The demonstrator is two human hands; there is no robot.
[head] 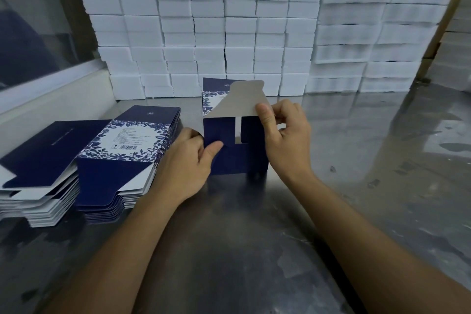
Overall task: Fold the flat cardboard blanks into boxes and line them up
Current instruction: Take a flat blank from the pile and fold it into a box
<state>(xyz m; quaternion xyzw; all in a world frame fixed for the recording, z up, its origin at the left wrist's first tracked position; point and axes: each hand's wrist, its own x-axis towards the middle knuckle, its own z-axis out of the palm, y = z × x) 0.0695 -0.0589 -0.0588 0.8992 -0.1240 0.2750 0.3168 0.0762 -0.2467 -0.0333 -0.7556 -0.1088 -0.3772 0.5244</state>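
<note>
No print here that I can read.
The top blank (pixel 122 140) on the stack by my left hand (pixel 188 160) carries a white panel of small text lines and a barcode (pixel 128 147), all too blurred to make out; the dark flap above bears a tiny pale logo (pixel 152 113).

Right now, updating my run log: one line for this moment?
left hand holds box | right hand pinches flap | blanks stacked left
</note>
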